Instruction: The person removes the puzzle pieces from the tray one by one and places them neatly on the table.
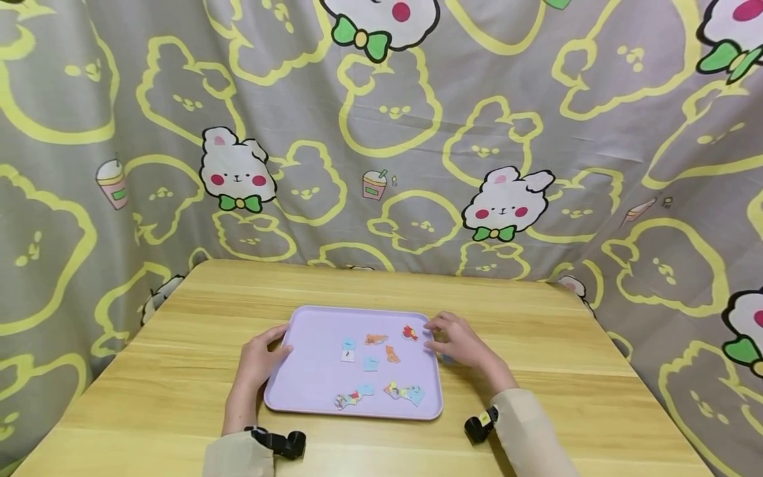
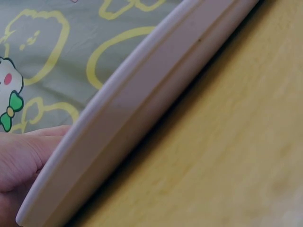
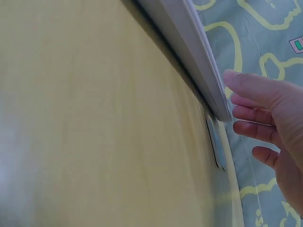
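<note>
A shallow lilac tray (image 1: 310,377) lies on the table, its rounded wall (image 2: 132,94) filling much of the left wrist view. My left hand (image 1: 258,358) holds the tray's left edge, thumb over the rim. By the upper right corner is my right hand (image 1: 459,341), fingers loosely bent and holding nothing; its thumb (image 3: 251,85) is close to the rim, and contact is unclear. On the tray lie small flat cutout pieces: a red one (image 1: 409,332), two orange ones (image 1: 375,339) (image 1: 391,354), a pale blue one (image 1: 371,363), a blue-and-white one (image 1: 348,350) and two multicoloured ones (image 1: 354,395) (image 1: 404,392).
A flat blue piece (image 3: 217,146) lies on the wooden table (image 1: 536,371) just outside the tray's right side, partly behind my right hand in the head view. A patterned curtain (image 1: 405,159) hangs behind the table. Both wrists wear black cameras (image 1: 286,444).
</note>
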Action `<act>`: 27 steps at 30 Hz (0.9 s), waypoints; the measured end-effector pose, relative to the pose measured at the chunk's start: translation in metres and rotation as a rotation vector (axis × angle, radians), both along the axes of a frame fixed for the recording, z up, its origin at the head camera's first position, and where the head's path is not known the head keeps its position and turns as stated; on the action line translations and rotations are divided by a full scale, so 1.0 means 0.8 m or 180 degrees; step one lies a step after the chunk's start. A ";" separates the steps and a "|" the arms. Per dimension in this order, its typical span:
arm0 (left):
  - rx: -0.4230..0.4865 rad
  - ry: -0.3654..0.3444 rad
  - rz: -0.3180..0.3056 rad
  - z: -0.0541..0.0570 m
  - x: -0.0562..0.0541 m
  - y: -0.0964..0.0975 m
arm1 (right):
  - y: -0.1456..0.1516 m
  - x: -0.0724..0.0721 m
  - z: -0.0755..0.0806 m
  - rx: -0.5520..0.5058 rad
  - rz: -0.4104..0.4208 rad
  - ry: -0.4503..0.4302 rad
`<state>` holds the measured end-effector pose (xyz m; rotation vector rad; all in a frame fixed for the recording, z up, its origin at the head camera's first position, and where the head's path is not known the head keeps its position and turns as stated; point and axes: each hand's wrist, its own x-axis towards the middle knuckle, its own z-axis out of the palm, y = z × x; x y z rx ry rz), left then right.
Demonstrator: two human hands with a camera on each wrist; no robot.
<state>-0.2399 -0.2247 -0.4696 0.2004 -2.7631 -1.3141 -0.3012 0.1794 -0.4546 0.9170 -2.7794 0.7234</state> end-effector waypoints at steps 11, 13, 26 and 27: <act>-0.0018 0.0000 0.0024 -0.001 0.001 0.000 | -0.024 -0.011 0.000 0.0249 -0.0075 0.0163; -0.0026 0.0003 0.0031 -0.001 0.002 0.000 | -0.028 -0.014 -0.002 0.0299 -0.0070 0.0153; -0.0024 0.0049 0.0046 -0.004 -0.001 -0.001 | -0.044 -0.024 -0.005 0.0496 0.0050 0.0111; -0.0023 0.0057 0.0039 -0.004 -0.001 -0.001 | -0.045 -0.025 -0.004 0.0495 0.0051 0.0091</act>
